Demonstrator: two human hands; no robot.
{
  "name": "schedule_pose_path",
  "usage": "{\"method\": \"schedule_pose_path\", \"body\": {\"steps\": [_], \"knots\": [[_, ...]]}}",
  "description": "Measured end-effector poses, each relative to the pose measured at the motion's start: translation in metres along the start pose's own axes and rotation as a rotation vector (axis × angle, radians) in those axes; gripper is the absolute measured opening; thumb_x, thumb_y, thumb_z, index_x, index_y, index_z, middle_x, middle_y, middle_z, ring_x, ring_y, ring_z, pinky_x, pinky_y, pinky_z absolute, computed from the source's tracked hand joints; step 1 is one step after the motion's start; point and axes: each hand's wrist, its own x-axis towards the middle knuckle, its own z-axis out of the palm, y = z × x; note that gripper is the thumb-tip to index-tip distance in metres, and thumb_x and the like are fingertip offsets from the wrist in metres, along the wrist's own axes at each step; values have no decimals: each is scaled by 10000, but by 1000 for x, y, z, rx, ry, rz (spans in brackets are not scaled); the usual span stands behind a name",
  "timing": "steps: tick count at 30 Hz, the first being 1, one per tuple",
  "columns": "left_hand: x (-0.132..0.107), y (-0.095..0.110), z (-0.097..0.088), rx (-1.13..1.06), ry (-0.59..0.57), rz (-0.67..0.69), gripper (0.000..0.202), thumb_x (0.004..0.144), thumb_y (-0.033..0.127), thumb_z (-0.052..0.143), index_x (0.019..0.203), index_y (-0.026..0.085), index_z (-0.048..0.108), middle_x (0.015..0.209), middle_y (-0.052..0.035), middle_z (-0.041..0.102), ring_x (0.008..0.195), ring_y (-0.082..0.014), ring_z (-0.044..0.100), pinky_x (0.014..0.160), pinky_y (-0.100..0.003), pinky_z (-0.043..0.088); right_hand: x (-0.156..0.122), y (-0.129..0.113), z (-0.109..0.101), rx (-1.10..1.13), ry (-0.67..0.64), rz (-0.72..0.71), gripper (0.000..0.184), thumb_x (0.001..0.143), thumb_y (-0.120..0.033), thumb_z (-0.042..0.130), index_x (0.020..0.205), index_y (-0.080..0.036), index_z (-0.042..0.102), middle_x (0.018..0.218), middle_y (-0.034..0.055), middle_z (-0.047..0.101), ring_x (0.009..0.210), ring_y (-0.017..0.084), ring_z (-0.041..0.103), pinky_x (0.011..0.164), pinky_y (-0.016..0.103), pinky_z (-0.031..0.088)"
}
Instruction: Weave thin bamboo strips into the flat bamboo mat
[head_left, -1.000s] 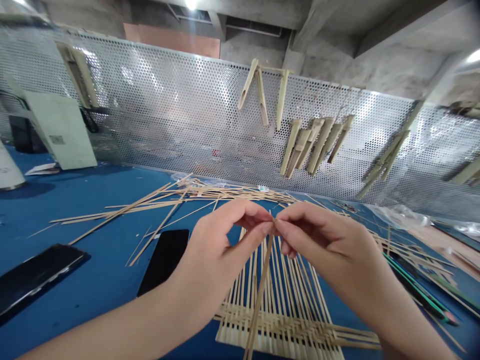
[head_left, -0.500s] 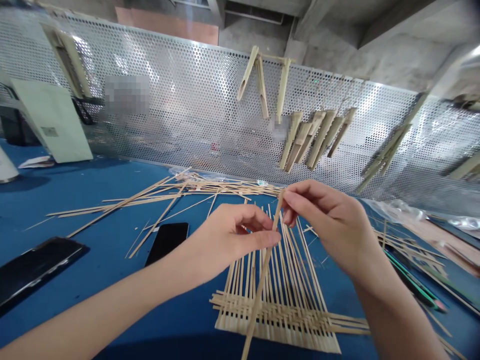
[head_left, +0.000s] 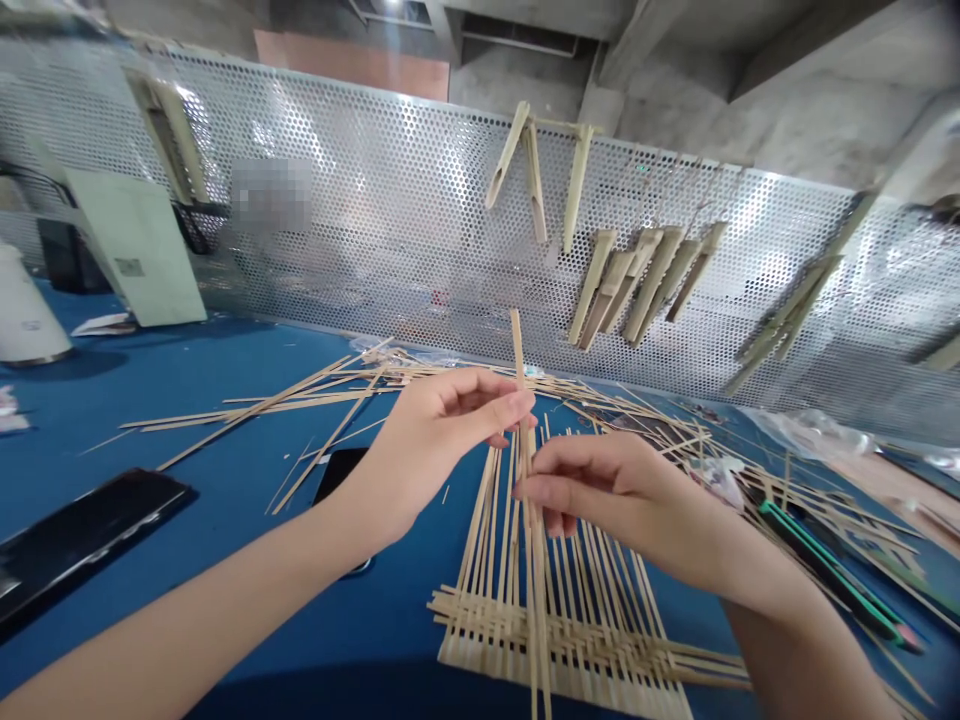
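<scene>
A thin bamboo strip (head_left: pixel 517 350) stands nearly upright above the table, its top end free. My left hand (head_left: pixel 472 410) pinches it between thumb and fingers in its upper part. Lower down, my right hand (head_left: pixel 600 490) closes thumb and fingers on the same strip. Below the hands the strip appears as two narrow lengths side by side, reaching the bottom of the view. Beneath it lies a partly woven bamboo mat (head_left: pixel 585 645), with cross strips woven near its close edge and long strips fanning away from me. My hands hide part of those long strips.
Loose bamboo strips (head_left: pixel 300 400) lie across the back of the blue table. Two dark phones, one at the left (head_left: pixel 90 530) and one (head_left: pixel 337 475) by my left forearm, lie flat. A green-edged cutter (head_left: pixel 825 570) is at right. Bamboo pieces (head_left: pixel 652 285) hang on the perforated metal screen (head_left: pixel 420 230).
My right hand has moved from the strip's top end down to below my left hand. My left hand has risen, and the strip now stands straighter and looks doubled lower down.
</scene>
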Motion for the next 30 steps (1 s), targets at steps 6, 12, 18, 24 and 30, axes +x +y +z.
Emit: {"method": "schedule_pose_path", "body": {"steps": [6, 12, 18, 24, 30], "knots": [[1, 7, -5, 209, -242, 0, 136, 813, 303, 619, 759, 191, 676, 746, 24, 664, 709, -106, 595, 681, -215, 475, -1, -3, -4, 98, -12, 34, 230, 883, -281, 517, 690, -174, 583, 623, -37, 553, 545, 58, 506, 537, 185, 449], [-3, 11, -7, 288, -221, 19, 159, 835, 307, 577, 822, 221, 710, 781, 11, 705, 749, -144, 637, 702, -249, 495, -2, -2, -4, 131, -7, 10, 238, 894, -299, 506, 703, -178, 581, 635, -25, 575, 557, 69, 559, 556, 196, 494], [-4, 12, -5, 266, -171, 6, 96, 798, 274, 632, 758, 229, 706, 777, 28, 717, 745, -126, 646, 716, -226, 495, -9, -5, -6, 119, -12, 1, 248, 901, -305, 494, 712, -176, 590, 645, -22, 579, 594, 74, 572, 588, 195, 498], [-6, 13, -4, 275, -182, -29, 134, 809, 294, 613, 736, 229, 704, 730, 32, 702, 702, -122, 633, 682, -228, 481, -11, -8, -2, 108, 26, 59, 205, 867, -154, 464, 691, -177, 566, 566, -48, 550, 497, 46, 509, 489, 149, 440], [-7, 14, -5, 287, -217, -2, 174, 849, 285, 558, 765, 234, 702, 766, 27, 709, 750, -137, 647, 725, -243, 486, -11, -6, 5, 27, 140, 61, 127, 838, -126, 474, 809, -204, 569, 604, -54, 586, 466, 48, 527, 440, 148, 435]]}}
